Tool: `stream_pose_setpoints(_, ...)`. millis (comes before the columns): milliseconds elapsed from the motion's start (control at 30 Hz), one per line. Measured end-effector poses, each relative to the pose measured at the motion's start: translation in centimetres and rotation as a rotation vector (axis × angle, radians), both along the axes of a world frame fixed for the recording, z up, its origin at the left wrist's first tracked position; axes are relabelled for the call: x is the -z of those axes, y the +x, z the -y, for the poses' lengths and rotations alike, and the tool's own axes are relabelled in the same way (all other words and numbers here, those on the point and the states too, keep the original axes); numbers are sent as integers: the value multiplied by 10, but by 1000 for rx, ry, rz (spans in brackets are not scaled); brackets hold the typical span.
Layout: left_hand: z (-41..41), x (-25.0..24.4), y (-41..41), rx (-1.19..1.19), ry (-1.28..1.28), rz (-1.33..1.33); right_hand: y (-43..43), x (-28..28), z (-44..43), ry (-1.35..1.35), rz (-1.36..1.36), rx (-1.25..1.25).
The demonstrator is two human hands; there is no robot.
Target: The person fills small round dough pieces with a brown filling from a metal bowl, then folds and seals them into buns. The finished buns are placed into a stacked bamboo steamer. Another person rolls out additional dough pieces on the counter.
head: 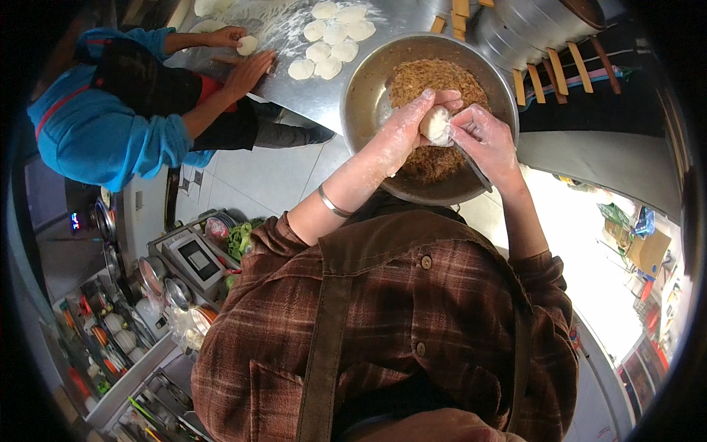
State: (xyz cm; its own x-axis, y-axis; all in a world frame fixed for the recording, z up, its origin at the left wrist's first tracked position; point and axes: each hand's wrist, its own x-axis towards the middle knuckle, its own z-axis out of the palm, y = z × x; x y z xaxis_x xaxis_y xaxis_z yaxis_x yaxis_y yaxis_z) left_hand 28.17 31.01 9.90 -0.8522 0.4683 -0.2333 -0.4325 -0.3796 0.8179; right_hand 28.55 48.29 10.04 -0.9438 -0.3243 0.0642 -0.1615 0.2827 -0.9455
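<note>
A white dough bun with gathered folds rests in my flour-dusted left hand, whose fingers curl around it. The fingertips of my right hand pinch the bun's edge from the other side. A thin dark tool handle shows beneath my right hand and slants toward the bowl rim; its upper end is hidden. Both hands are over a large steel bowl. Inside it lies a brown minced filling, partly covered by my hands.
Round dough wrappers lie on the floured steel table. At left, a co-worker in blue handles a dough disc. A metal steamer with wooden slats stands at upper right. A digital scale sits lower left.
</note>
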Motion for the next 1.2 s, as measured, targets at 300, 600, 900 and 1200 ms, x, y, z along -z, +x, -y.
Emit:
stream_pose_setpoints(300,3,-7,-1,54,-23,6,-3,-12,1,147,-161,11)
stream_pose_setpoints(600,-4,2,0,7,0,-2,-3,-9,5,91,-28,70)
stream_pose_setpoints(900,-5,6,0,-75,65,128,-7,-11,3,584,-554,-63)
stream_pose_setpoints(1200,-15,-2,-9,-126,176,130,-14,-27,-11,696,-543,20)
